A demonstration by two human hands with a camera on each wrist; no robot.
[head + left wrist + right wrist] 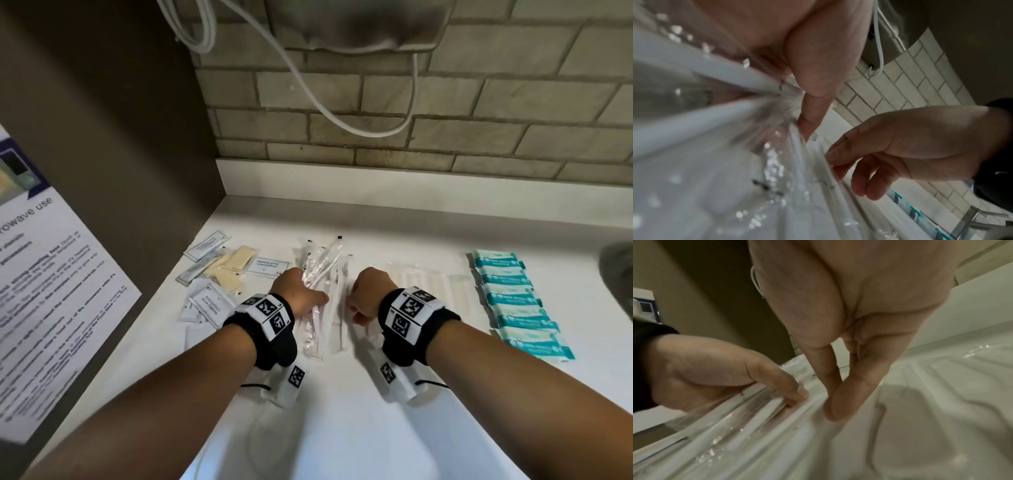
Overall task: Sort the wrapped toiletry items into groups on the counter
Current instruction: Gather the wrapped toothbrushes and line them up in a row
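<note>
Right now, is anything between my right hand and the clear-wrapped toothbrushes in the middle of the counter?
Nothing visible does. The right hand pinches the wrapped toothbrushes directly, beside the left hand, which grips the same bundle.

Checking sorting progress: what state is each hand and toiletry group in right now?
left hand: grips the wrapped toothbrushes
right hand: pinches one wrapper of them
wrapped toothbrushes: bunched between both hands
teal packets: sorted in a neat row
shampoo sachets: loose, mixed with cream sachets

Teal-and-white packets, pale yellow sachets, clear-wrapped white toothbrushes, white counter, black wristbands with black-and-white square markers
</note>
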